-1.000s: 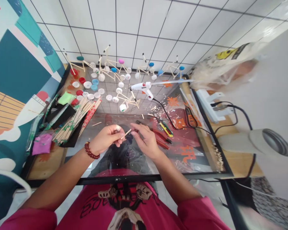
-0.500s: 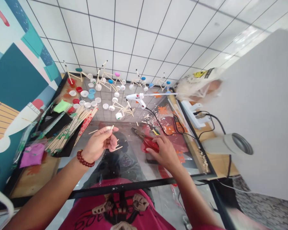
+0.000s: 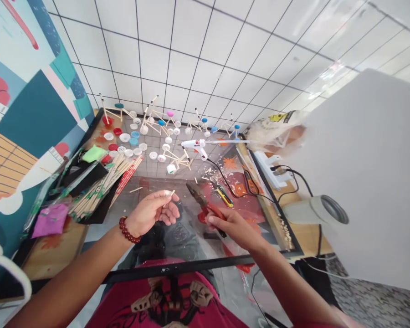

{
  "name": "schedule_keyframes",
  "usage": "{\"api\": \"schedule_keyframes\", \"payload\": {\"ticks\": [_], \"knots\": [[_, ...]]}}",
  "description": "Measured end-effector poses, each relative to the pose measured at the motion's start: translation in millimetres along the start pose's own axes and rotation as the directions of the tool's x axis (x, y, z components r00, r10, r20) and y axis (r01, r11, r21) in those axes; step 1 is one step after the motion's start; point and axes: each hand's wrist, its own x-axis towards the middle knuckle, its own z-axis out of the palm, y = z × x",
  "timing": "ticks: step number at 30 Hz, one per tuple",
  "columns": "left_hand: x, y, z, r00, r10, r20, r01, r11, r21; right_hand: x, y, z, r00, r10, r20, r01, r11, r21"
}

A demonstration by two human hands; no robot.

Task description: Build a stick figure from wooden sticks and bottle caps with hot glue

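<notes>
Between thumb and index finger, my left hand (image 3: 157, 208) pinches a short wooden stick piece (image 3: 172, 193); its other fingers are loosely curled. My right hand (image 3: 230, 224) is wrapped round the red handles of a pair of pliers (image 3: 198, 197), whose dark jaws point up and left toward the stick piece without touching it. Just beyond the right hand lies a yellow and black utility knife (image 3: 224, 197). A white hot glue gun (image 3: 198, 146) rests farther back on the glass tabletop. Stick-and-bottle-cap assemblies (image 3: 177, 161) stand behind it and to its left.
Bundled wooden chopsticks (image 3: 97, 191) lie at the left, with loose bottle caps (image 3: 125, 137) behind them. A purple packet (image 3: 51, 219) sits at the left edge. On the right are a white power strip (image 3: 272, 169), the gun's cord (image 3: 225, 182) and a grey cylinder (image 3: 314, 212).
My right hand has lifted the pliers off the tabletop and turned them toward the left hand. The left hand, still pinching the stick piece, has shifted slightly right.
</notes>
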Motion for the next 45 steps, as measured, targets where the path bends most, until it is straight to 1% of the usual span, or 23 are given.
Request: {"api": "schedule_keyframes", "payload": {"ticks": [2,4,6,9,16,21,26,32,34,37,39,42,43,45], "knots": [[0,-1,1.1,1.0,-0.014,0.018,0.014,1.0,0.014,-4,-6,8,0.995,0.05,0.086,-0.069,0.971,0.227],[0,-2,2.2,0.999,-0.024,0.023,0.023,0.999,0.038,-6,-10,16,0.989,0.06,0.133,-0.103,0.931,0.35],[0,-4,3.3,0.999,-0.039,0.027,0.037,0.997,0.066,-7,-13,21,0.987,0.049,0.156,-0.107,0.916,0.388],[0,-7,5.2,0.998,-0.061,0.027,0.057,0.993,0.102,-8,-16,25,0.985,0.047,0.165,-0.109,0.915,0.388],[-3,-6,11.1,0.997,-0.08,0.009,0.078,0.985,0.153,-9,-22,28,0.983,0.045,0.178,-0.102,0.94,0.325],[-4,-6,11.5,0.996,-0.088,0.004,0.086,0.984,0.157,-9,-24,27,0.984,0.059,0.168,-0.097,0.969,0.229],[-2,-8,11.5,0.996,-0.092,-0.008,0.092,0.983,0.159,-9,-22,25,0.985,0.023,0.173,-0.057,0.979,0.196],[-2,-8,11.0,0.993,-0.119,-0.022,0.121,0.971,0.208,-7,-20,26,0.985,-0.024,0.17,0.011,0.997,0.08],[-2,-8,10.5,0.991,-0.128,-0.024,0.13,0.965,0.228,-7,-19,27,0.985,-0.06,0.16,0.058,0.998,0.014],[-2,-7,10.2,0.991,-0.132,-0.023,0.133,0.963,0.233,-6,-19,28,0.982,-0.149,0.119,0.16,0.983,-0.091],[-1,-6,10.3,0.993,-0.102,-0.055,0.112,0.969,0.218,-7,-19,28,0.975,-0.2,0.098,0.212,0.967,-0.138],[1,-7,10.7,0.994,-0.015,-0.107,0.037,0.979,0.203,-9,-20,31,0.965,-0.244,0.094,0.259,0.943,-0.208],[1,-8,11.0,0.993,0.014,-0.12,0.011,0.98,0.199,-9,-21,32,0.967,-0.238,0.09,0.253,0.939,-0.233],[1,-10,12.0,0.987,0.062,-0.146,-0.035,0.983,0.18,-9,-21,33,0.98,-0.192,0.054,0.199,0.947,-0.253]]}}
